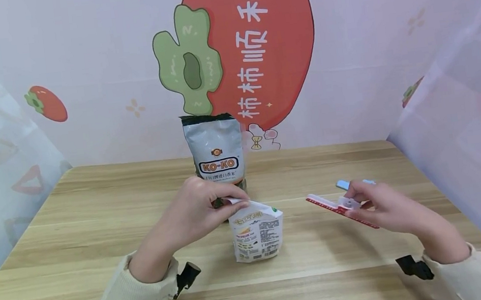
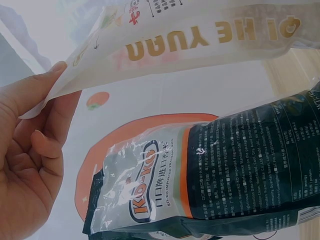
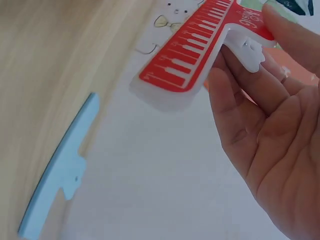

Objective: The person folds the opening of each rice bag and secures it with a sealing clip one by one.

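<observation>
My left hand [image 1: 200,206] pinches the top corner of a small white printed bag [image 1: 258,239] between thumb and fingers. Upright on the wooden table, the bag shows its small-print side in the head view. Gold "QI HE YUAN" letters run along the white bag [image 2: 200,40] in the left wrist view. To the right, my right hand [image 1: 387,207] holds a long red-and-white bag clip [image 3: 187,50] by its grip, raised over the table. Piano keys are printed on its red face. Thumb and fingertips press the clip's white handle from both sides.
Behind the white bag stands a larger KO-KO rice bag [image 1: 213,140], its lower part hidden by my left hand. A light blue clip [image 3: 55,175] lies on the table [image 1: 150,299] beyond my right hand. A printed backdrop [image 1: 101,62] closes off the back and sides.
</observation>
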`<action>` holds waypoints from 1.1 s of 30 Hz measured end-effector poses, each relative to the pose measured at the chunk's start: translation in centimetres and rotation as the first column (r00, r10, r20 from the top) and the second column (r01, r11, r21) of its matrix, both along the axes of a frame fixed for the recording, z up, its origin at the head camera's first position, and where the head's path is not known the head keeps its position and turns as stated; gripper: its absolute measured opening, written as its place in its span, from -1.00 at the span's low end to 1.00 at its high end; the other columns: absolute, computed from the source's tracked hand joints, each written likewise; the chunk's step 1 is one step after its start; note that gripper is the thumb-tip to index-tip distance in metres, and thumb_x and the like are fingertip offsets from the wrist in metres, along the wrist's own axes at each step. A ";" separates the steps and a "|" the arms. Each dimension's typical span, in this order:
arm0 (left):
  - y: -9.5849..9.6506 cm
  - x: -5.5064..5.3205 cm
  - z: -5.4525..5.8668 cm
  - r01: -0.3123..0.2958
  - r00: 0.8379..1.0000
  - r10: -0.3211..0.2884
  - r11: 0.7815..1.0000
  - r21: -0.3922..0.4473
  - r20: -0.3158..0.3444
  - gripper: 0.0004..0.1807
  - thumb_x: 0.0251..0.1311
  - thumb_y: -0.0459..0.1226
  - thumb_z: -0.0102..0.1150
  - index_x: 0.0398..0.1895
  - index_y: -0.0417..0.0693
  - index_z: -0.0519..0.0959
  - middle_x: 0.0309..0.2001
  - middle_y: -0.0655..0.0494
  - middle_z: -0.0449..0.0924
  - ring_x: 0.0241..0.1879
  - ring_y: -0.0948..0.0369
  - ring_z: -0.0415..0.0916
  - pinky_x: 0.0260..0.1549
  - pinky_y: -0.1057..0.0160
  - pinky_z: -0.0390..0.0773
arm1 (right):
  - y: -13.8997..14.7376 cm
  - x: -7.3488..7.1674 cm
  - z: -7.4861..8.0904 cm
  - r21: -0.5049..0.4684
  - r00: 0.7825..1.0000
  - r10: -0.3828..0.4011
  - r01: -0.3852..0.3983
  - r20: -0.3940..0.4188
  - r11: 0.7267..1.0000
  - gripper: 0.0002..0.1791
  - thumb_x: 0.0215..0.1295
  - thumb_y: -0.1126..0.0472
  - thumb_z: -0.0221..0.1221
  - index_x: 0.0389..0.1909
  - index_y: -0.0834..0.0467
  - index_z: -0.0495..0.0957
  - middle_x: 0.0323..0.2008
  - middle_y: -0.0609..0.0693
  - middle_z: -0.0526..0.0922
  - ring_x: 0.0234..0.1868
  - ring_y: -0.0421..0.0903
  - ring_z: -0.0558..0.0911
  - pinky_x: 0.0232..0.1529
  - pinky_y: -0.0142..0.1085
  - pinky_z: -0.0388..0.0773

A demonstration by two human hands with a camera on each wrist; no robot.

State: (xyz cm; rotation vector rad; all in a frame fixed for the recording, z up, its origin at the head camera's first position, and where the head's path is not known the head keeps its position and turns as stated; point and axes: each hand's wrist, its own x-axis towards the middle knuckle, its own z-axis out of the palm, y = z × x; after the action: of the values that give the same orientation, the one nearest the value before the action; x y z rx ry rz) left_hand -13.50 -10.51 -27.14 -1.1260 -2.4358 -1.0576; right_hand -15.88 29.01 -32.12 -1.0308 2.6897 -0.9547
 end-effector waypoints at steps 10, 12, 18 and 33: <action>0.0 0.1 0.0 -0.007 1.000 0.007 1.000 -0.010 0.003 -0.89 0.09 -0.36 0.44 -0.30 -0.07 0.75 -0.35 0.15 0.76 -0.41 0.33 0.56 -0.45 0.44 0.59 | -2.1 0.3 0.9 -0.029 0.975 0.084 -0.092 -0.208 0.995 -0.72 0.24 0.44 0.26 -0.17 0.11 0.40 -0.28 -0.08 0.71 -0.28 -0.36 0.65 -0.44 -0.47 0.55; 0.0 0.0 0.0 -0.008 1.000 0.008 1.000 -0.010 0.001 -0.89 0.08 -0.36 0.44 -0.29 -0.07 0.75 -0.34 0.14 0.76 -0.40 0.33 0.57 -0.44 0.44 0.59 | -2.4 0.3 1.1 -0.026 0.968 0.086 -0.094 -0.235 0.995 -0.70 0.23 0.45 0.27 -0.17 0.09 0.41 -0.27 -0.11 0.70 -0.25 -0.37 0.67 -0.39 -0.49 0.56; 0.0 0.0 0.0 -0.007 1.000 0.007 1.000 -0.009 -0.015 -0.88 0.08 -0.37 0.44 -0.30 -0.09 0.76 -0.35 0.13 0.76 -0.43 0.34 0.56 -0.47 0.45 0.58 | -3.2 0.6 1.8 -0.058 0.960 0.120 -0.139 -0.253 0.989 -0.67 0.20 0.48 0.28 -0.17 0.09 0.42 -0.30 -0.13 0.72 -0.26 -0.34 0.70 -0.34 -0.52 0.54; 0.0 -0.1 0.0 -0.005 0.999 0.005 1.000 -0.009 -0.052 -0.91 0.09 -0.39 0.43 -0.32 -0.10 0.75 -0.38 0.13 0.76 -0.49 0.40 0.51 -0.53 0.47 0.52 | -4.8 0.7 2.6 -0.147 0.927 0.243 -0.293 -0.285 0.945 -0.63 0.09 0.56 0.30 -0.22 0.12 0.43 -0.35 -0.13 0.74 -0.35 -0.33 0.67 -0.31 -0.50 0.45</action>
State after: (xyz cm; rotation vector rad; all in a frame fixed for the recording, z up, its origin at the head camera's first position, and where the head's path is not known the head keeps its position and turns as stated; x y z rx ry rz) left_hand -13.59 -10.46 -27.10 -1.1353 -2.4045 -1.0042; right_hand -15.16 24.19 -29.52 -1.6256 2.5908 -1.0987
